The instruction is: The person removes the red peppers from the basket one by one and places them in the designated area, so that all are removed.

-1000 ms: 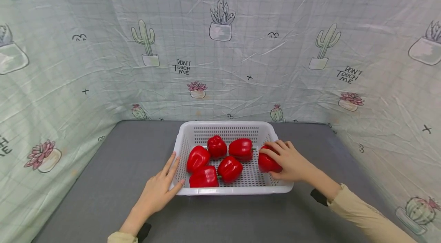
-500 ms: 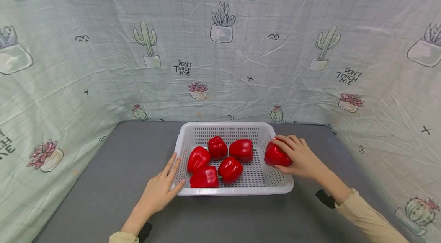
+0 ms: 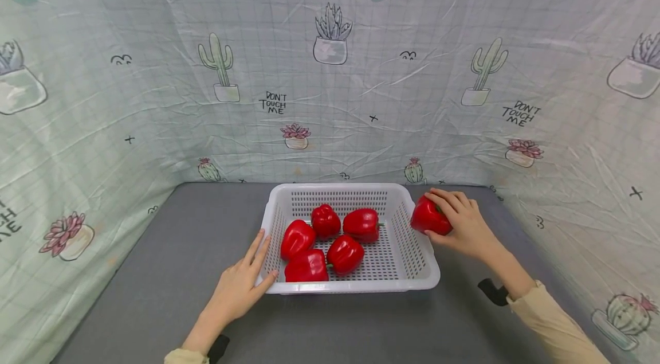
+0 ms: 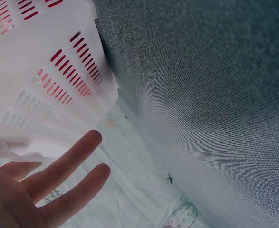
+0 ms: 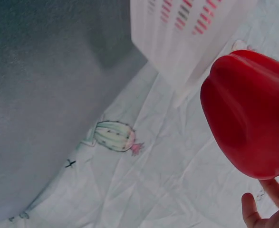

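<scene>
A white perforated plastic basket [image 3: 356,285] stands on the grey table with several red bell peppers inside, one [image 3: 344,254] near its middle. My right hand [image 3: 464,227] grips another red bell pepper [image 3: 428,216] at the basket's right rim, thumb below and fingers over the top; a bit of green stem shows under the fingers. In the right wrist view this bell pepper [image 5: 248,114] is up beside the basket's outer wall. My left hand [image 3: 234,289] rests with straight, spread fingers on the basket's left rim; from the left wrist, its fingers [image 4: 65,164] lie along the basket wall.
The grey tabletop [image 3: 170,272] extends on both sides of the basket and in front of it. A pale curtain [image 3: 381,77] printed with cacti encloses the table at the back and on both sides.
My right hand has lifted the bell pepper from the basket's right end, moving it up and right to the rim. The left hand and the other bell peppers have stayed in place.
</scene>
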Tool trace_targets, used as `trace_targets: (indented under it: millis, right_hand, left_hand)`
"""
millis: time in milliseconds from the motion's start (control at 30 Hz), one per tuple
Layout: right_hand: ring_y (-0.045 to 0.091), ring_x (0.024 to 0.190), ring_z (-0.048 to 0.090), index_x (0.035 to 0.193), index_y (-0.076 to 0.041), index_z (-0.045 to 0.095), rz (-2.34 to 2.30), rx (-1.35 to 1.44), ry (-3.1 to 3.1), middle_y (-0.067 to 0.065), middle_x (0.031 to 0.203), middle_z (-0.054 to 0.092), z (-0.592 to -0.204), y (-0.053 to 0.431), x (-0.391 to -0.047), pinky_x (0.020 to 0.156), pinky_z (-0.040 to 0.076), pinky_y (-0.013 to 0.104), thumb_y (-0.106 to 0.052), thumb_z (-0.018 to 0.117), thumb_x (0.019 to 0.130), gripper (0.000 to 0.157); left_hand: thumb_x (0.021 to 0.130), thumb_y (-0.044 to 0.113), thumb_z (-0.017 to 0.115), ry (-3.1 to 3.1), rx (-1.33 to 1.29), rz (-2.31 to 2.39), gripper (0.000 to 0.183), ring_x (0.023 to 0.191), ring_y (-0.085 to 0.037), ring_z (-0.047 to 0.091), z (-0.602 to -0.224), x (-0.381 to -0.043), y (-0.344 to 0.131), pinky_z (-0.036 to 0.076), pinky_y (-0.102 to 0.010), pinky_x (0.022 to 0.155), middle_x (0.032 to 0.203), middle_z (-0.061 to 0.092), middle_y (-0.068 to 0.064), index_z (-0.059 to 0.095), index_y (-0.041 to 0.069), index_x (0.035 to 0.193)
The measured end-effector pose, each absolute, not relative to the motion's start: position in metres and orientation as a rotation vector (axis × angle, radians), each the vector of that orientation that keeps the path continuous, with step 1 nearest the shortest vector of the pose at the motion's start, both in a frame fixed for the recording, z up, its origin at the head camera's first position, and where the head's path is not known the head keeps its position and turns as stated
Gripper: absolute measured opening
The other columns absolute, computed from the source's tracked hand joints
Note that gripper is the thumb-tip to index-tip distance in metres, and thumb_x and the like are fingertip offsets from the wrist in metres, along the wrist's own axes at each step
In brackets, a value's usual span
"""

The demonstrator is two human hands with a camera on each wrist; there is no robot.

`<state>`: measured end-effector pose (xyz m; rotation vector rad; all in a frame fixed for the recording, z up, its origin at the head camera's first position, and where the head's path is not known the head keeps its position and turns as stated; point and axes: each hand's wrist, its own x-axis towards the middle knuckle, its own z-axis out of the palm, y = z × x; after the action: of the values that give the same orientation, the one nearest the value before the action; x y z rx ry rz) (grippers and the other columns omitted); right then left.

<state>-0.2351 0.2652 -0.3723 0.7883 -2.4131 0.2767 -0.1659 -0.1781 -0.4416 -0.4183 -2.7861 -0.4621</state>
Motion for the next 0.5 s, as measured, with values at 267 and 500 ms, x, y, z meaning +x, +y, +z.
trace_targets:
  millis: [267, 500]
  right_hand:
    - [0.032, 0.100, 0.042, 0.124, -0.010, 0.048, 0.274, 0.700, -2.426, 0.014, 0.126, 0.048, -0.378, 0.285, -0.251, 0.072, 0.034, 0.046, -0.023, 0.081, 0.055, 0.078]
    - [0.035, 0.098, 0.040, 0.122, -0.003, 0.047, 0.299, 0.642, -2.458, 0.020, 0.123, 0.047, -0.392, 0.303, -0.267, 0.071, 0.040, 0.051, -0.019, 0.076, 0.061, 0.070]
  left_hand:
    - [0.081, 0.040, 0.057, -2.768, -0.430, -0.453, 0.069, 0.102, -0.029, 0.059, -0.441, -0.167, -0.178, 0.052, -0.038, 0.063, 0.147, 0.026, -0.008, 0.032, 0.012, 0.139]
    - [0.081, 0.040, 0.056, -2.768, -0.437, -0.464, 0.069, 0.095, -0.026, 0.061, -0.442, -0.166, -0.179, 0.051, -0.033, 0.059, 0.147, 0.026, -0.006, 0.031, 0.013, 0.139]
